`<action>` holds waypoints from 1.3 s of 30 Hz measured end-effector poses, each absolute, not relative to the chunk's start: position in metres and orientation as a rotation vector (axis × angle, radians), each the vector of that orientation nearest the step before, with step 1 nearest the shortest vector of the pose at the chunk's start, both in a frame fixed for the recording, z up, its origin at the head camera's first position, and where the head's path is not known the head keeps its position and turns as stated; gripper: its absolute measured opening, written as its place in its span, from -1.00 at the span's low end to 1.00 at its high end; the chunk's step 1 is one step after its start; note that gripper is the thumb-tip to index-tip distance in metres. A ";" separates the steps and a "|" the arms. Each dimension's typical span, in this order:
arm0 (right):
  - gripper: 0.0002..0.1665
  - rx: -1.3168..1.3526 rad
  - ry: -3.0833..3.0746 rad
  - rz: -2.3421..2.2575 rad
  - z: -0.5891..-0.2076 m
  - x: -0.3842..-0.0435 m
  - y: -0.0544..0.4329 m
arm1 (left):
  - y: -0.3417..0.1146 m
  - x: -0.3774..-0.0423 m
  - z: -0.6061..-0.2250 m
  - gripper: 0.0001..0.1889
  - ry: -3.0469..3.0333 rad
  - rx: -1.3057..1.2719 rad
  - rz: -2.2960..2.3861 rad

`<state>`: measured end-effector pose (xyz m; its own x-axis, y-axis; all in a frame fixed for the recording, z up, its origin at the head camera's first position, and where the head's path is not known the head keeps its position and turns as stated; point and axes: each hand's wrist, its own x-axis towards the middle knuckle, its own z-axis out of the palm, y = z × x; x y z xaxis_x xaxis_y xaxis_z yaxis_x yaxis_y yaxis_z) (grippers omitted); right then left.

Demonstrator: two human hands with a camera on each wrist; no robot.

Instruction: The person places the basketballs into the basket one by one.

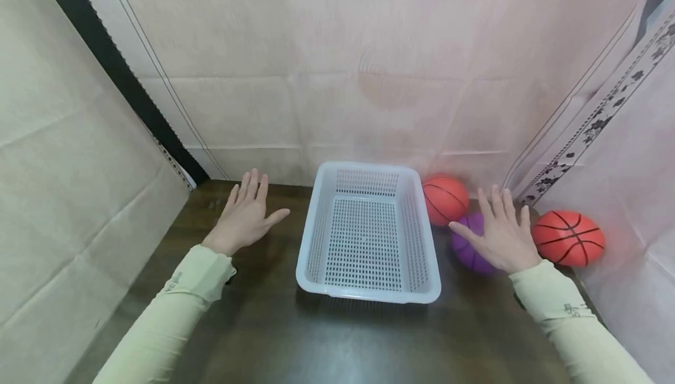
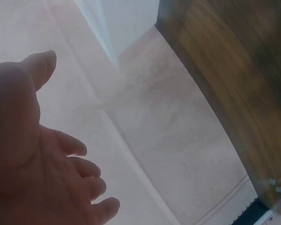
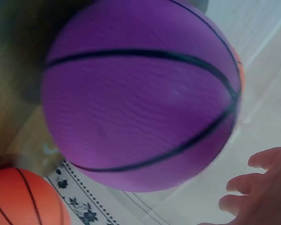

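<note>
While the right hand (image 1: 498, 240) grips nothing, fingers spread, the purple ball (image 3: 140, 103) sits just beside its thumb, probably light, springy and best cupped around its middle. Right of the left hand (image 1: 242, 223), its fingers straight and unladen, lies a white basket (image 1: 369, 295).

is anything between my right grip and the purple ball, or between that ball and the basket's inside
Nothing visible stands between the right grip and the purple ball. Between that ball and the inside of the basket stands the basket's right wall; a red ball sits farther back along it.
</note>
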<state>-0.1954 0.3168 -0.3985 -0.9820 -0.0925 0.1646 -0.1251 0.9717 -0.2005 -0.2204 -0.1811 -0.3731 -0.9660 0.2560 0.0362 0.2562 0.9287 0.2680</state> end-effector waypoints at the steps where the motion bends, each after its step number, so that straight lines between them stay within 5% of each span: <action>1: 0.21 0.161 -2.964 0.324 -0.399 -0.195 0.317 | -0.178 -0.218 -0.374 0.04 -3.075 -0.410 -0.457; 14: 0.35 0.007 -2.916 0.569 -0.432 -0.185 0.333 | -0.109 -0.148 -0.440 0.33 -3.000 -0.391 -1.119; 29: 0.44 -0.116 -2.826 0.634 -0.441 -0.192 0.344 | -0.101 -0.150 -0.447 0.52 -2.988 -0.394 -1.093; 39: 0.31 -0.124 -2.684 0.748 -0.397 -0.175 0.328 | -0.100 -0.152 -0.446 0.57 -3.041 -0.355 -1.172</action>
<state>-0.1750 0.3276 -0.3973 -0.9348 0.1756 0.3088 -0.0094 0.8568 -0.5156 -0.1522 -0.1002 -0.4456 -0.9673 0.2489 -0.0489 0.1517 0.7222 0.6749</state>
